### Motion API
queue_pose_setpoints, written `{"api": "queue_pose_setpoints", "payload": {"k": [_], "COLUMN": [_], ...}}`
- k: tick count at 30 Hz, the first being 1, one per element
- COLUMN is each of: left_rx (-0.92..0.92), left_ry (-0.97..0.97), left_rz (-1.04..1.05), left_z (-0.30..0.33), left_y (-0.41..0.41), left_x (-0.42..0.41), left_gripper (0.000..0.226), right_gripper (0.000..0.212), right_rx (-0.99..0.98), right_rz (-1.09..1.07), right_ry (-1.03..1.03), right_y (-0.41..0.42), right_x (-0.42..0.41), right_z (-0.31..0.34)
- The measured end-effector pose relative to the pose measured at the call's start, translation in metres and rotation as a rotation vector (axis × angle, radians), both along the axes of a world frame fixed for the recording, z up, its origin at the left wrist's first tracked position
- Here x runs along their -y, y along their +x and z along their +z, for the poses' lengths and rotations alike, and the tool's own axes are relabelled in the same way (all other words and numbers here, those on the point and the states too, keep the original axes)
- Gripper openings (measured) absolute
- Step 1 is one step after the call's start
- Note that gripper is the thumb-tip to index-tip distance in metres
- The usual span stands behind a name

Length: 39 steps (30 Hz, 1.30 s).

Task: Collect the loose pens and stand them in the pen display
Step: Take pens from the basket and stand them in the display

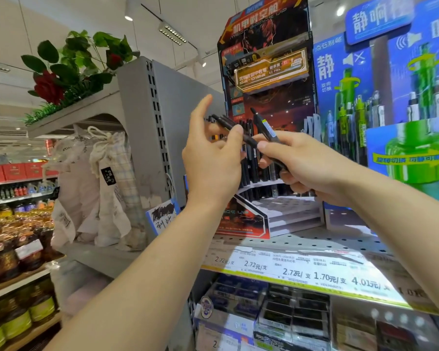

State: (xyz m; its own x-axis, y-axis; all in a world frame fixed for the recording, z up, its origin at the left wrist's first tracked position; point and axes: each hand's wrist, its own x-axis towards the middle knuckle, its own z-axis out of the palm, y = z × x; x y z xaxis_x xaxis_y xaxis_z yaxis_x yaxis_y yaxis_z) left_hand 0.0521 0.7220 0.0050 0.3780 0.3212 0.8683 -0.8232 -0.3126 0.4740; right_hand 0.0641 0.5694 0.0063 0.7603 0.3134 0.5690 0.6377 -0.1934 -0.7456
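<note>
From your head view, a blue-green pen stand [401, 97] crowds the right of the pen display [266, 72]. Your left hand [213, 158] pinches black pens [226, 124] slanting up-left; your right hand [302, 160] grips one pen [265, 127], tip up-left, before the display.

Can't count the black pens [228, 124], the left hand [211, 160] covers their middles. Right hand [304, 163] hides the lower barrels. Small print on the white price strip [302, 272] along the shelf's front edge is too blurry.
</note>
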Motion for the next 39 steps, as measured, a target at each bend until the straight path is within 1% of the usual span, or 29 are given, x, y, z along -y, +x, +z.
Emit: {"api": "queue_pose_setpoints", "payload": {"k": [3, 4, 5, 6, 7, 9, 10, 11, 13, 15, 17, 19, 21, 24, 28, 31, 33, 35, 37, 39], "left_rx": [0.107, 0.106, 0.101, 0.105, 0.122, 0.169, 0.177, 0.170, 0.137, 0.110, 0.071, 0.029, -0.001, -0.022, -0.032, -0.064, -0.104, -0.178, -0.328, -0.467], "left_ry": [-0.163, -0.188, -0.174, -0.116, -0.019, 0.221, 0.326, 0.406, 0.510, 0.572, 0.612, 0.626, 0.618, 0.586, 0.561, 0.603, 0.621, 0.676, 0.766, 0.817], "left_rz": [-0.067, -0.077, -0.064, -0.023, 0.045, 0.201, 0.270, 0.326, 0.399, 0.441, 0.473, 0.507, 0.520, 0.503, 0.429, 0.448, 0.456, 0.477, 0.500, 0.488], "left_z": [0.005, 0.007, 0.008, 0.008, 0.006, 0.001, 0.000, -0.001, -0.001, -0.001, -0.002, -0.003, -0.004, -0.006, -0.009, -0.010, -0.010, -0.011, -0.010, -0.008], "left_y": [0.001, 0.002, 0.003, 0.004, 0.006, 0.010, 0.012, 0.015, 0.021, 0.027, 0.033, 0.039, 0.043, 0.046, 0.047, 0.048, 0.047, 0.047, 0.048, 0.049], "left_x": [0.002, 0.002, 0.001, 0.002, 0.004, 0.011, 0.015, 0.019, 0.026, 0.031, 0.033, 0.034, 0.034, 0.035, 0.033, 0.033, 0.034, 0.036, 0.038, 0.041], "left_gripper": [0.055, 0.056, 0.056, 0.054, 0.051, 0.042, 0.040, 0.039, 0.041, 0.042, 0.041, 0.039, 0.040, 0.041, 0.035, 0.035, 0.040, 0.051, 0.065, 0.075], "right_gripper": [0.023, 0.023, 0.023, 0.022, 0.022, 0.026, 0.024, 0.022, 0.023, 0.025, 0.024, 0.027, 0.033, 0.034, 0.026, 0.023, 0.023, 0.021, 0.022, 0.025], "right_rx": [0.035, 0.049, 0.062, 0.071, 0.069, 0.053, 0.057, 0.066, 0.085, 0.102, 0.098, 0.107, 0.125, 0.127, 0.149, 0.201, 0.226, 0.259, 0.301, 0.334], "right_rz": [-0.076, -0.103, -0.128, -0.142, -0.143, -0.122, -0.112, -0.103, -0.091, -0.085, -0.092, -0.106, -0.126, -0.113, -0.143, -0.211, -0.243, -0.260, -0.318, -0.378], "right_ry": [0.190, 0.264, 0.332, 0.393, 0.449, 0.526, 0.535, 0.527, 0.486, 0.471, 0.503, 0.543, 0.538, 0.527, 0.531, 0.504, 0.465, 0.432, 0.387, 0.349], "right_y": [0.001, 0.000, 0.000, 0.000, 0.001, 0.002, 0.004, 0.006, 0.008, 0.011, 0.012, 0.012, 0.011, 0.011, 0.014, 0.019, 0.022, 0.021, 0.019, 0.017], "right_x": [0.004, 0.007, 0.009, 0.013, 0.015, 0.016, 0.015, 0.013, 0.012, 0.013, 0.014, 0.016, 0.016, 0.016, 0.017, 0.018, 0.015, 0.012, 0.012, 0.016], "right_z": [0.009, 0.012, 0.015, 0.018, 0.020, 0.022, 0.022, 0.021, 0.019, 0.018, 0.018, 0.019, 0.018, 0.016, 0.018, 0.018, 0.018, 0.017, 0.015, 0.014]}}
